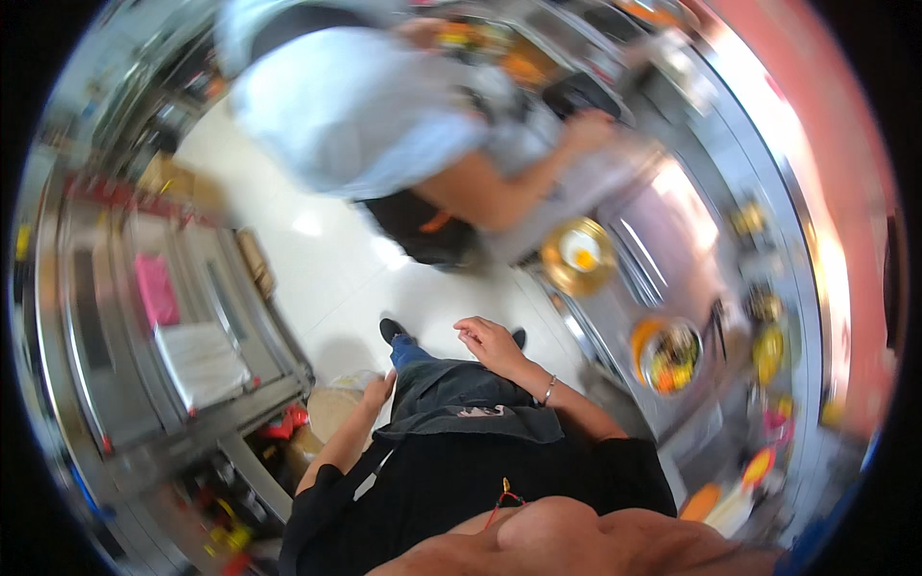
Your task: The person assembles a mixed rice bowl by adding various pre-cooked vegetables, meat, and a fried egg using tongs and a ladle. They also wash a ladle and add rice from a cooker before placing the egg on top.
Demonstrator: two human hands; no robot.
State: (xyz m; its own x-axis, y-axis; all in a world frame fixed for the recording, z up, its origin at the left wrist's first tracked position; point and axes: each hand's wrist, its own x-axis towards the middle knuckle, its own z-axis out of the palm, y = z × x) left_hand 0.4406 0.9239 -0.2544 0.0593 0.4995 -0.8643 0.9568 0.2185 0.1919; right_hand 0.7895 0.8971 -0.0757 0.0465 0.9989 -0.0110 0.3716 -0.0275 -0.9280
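Observation:
My right hand [488, 346] is held in front of my dark apron [461, 394], fingers loosely bent and slightly apart, with nothing seen in it. A bracelet [549, 387] circles that wrist. My left hand [378, 389] hangs low at my left side, its fingers stretched downward and partly hard to make out. Beside it is a pale round bin [331, 411] with a clear plastic liner. Neither hand touches the steel counter [663, 226] on the right. On that counter stand a golden bowl [567, 278] with an egg and a bowl of mixed vegetables [670, 357].
A co-worker in a light blue shirt [327, 115] leans over the counter ahead, an arm stretched across it, blurred. On the left, a steel cabinet [125, 355] carries a pink cloth [157, 290] and a white one [200, 363]. Chopsticks [720, 328] lie beside the vegetable bowl.

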